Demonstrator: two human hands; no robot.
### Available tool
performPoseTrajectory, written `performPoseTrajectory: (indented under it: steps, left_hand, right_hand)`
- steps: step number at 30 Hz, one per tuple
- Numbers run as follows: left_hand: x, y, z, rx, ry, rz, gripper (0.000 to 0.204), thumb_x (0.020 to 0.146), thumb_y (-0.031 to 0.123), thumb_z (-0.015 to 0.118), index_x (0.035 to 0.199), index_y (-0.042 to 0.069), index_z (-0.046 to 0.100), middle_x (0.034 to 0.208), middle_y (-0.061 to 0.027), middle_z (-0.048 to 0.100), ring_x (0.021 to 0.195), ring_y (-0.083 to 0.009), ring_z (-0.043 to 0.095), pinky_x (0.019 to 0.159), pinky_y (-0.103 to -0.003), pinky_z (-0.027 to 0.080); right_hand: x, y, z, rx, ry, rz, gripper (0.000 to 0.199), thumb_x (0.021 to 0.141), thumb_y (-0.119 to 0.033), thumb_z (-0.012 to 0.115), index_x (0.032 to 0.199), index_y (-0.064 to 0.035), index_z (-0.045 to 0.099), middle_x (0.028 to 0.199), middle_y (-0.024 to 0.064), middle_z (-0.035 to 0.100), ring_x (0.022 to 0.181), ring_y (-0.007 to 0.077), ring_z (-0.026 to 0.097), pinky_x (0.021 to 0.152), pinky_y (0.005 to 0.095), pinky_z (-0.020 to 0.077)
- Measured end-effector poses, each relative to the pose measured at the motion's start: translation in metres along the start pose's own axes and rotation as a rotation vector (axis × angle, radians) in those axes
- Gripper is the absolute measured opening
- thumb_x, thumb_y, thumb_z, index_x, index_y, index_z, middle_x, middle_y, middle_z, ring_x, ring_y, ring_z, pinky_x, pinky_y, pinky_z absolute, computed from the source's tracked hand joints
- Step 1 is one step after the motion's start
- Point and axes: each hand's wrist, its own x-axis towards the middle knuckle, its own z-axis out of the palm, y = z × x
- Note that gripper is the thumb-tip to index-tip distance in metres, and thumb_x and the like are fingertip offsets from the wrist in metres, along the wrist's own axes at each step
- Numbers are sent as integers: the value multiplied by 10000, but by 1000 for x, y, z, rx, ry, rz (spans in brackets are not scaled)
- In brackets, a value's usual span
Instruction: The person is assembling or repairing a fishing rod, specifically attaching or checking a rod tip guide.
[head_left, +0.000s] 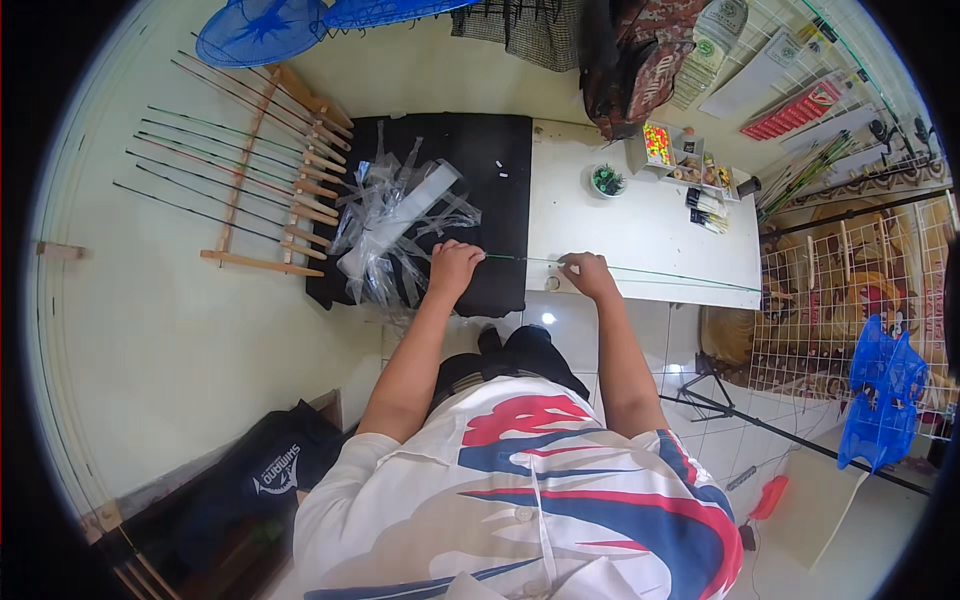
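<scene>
A thin green rod (500,257), which looks like a fishing rod section, runs across the near part of the table between my hands. My left hand (456,270) has its fingers closed around the rod's left end, over the black cloth. Over the white tabletop, my right hand (588,274) pinches the rod with thumb and fingers. Past the right hand, the slim green length reaches the table's right edge. To the left of my left hand lies a heap of clear plastic sleeves (385,235). A small ring-shaped item (552,284) rests below my right hand.
Several thin rods lean on a wooden rack (312,190) at the left. A small potted plant (608,181), a compartment tray (690,160) and small packets (707,212) stand at the back right. Wire grids (850,290) with blue nets line the right; a camouflage bag (640,70) hangs above.
</scene>
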Motion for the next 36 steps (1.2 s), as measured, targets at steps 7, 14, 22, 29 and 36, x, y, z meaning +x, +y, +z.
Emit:
performPoseTrajectory:
  steps: [7, 14, 22, 29, 36]
  left_hand:
    - [1, 16, 18, -51, -85, 37, 166, 818, 254, 717, 904, 121, 767, 905, -29, 733, 940, -224, 626, 861, -393, 419]
    - [6, 31, 32, -130, -184, 59, 207, 808, 238, 725, 947, 90, 760, 935, -77, 737, 925, -265, 650, 842, -399, 476]
    - [10, 36, 27, -363, -226, -67, 246, 816, 149, 730, 1031, 31, 717, 946, -144, 728, 938, -311, 677, 843, -392, 515]
    - [12, 42, 20, -423, -239, -37, 180, 843, 125, 705, 982, 10, 712, 917, -158, 724, 870, -301, 706, 786, -369, 534]
    - [17, 49, 27, -371, -197, 8, 182, 831, 157, 713, 956, 26, 721, 888, -155, 718, 867, -326, 683, 795, -395, 521]
  right_hand:
    - [-3, 1, 9, 169, -41, 23, 234, 880, -240, 668, 1071, -128, 744, 1006, 154, 712, 906, 354, 671, 822, 416, 529]
    - [0, -7, 1, 196, -59, -60, 229, 894, -181, 664, 1093, -94, 735, 982, 170, 713, 863, 355, 678, 777, 405, 516]
    - [-4, 3, -9, 377, -52, 58, 166, 897, -164, 674, 851, -15, 615, 902, 173, 714, 834, 343, 677, 750, 403, 509]
    - [2, 7, -14, 337, -53, -18, 178, 851, -177, 725, 857, -16, 649, 842, 155, 704, 762, 303, 650, 730, 381, 499]
    - [6, 1, -18, 343, -64, -33, 159, 833, -189, 732, 881, -42, 692, 824, 140, 706, 776, 296, 664, 719, 389, 501]
